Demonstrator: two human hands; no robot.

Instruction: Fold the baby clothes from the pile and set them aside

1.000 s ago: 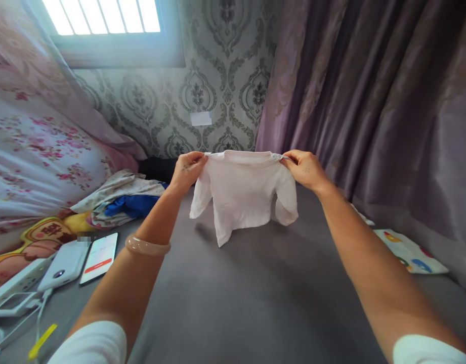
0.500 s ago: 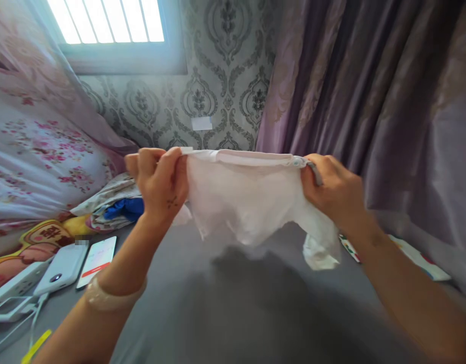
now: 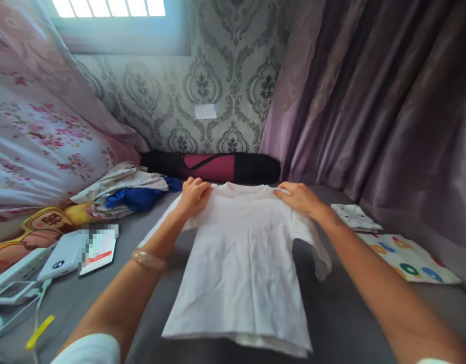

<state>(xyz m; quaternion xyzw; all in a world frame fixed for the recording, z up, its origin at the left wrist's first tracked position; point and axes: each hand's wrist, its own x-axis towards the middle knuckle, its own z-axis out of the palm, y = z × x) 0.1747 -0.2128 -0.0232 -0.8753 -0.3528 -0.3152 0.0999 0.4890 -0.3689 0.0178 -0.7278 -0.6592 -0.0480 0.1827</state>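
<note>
A small white long-sleeved shirt (image 3: 244, 263) is spread out over the grey bed surface, neckline away from me and hem toward me. My left hand (image 3: 196, 196) is closed on its left shoulder, near the collar. At the opposite shoulder, my right hand (image 3: 296, 197) pinches the cloth between thumb and fingers. The right sleeve hangs bent beside the body of the shirt, while the left sleeve runs out partly behind my left wrist. Soft wrinkles cross the front.
Folded patterned cloths (image 3: 411, 258) lie at the right. A black and maroon long bag (image 3: 210, 168) rests along the wall. At left are rumpled clothes (image 3: 137, 194), a phone (image 3: 99, 253), a white power bank (image 3: 61, 258) and a power strip (image 3: 20, 273) with cables.
Both hands have come down with the shirt, which hung bunched in the air and now stretches out toward me over the bed. The long bag by the wall has come into view.
</note>
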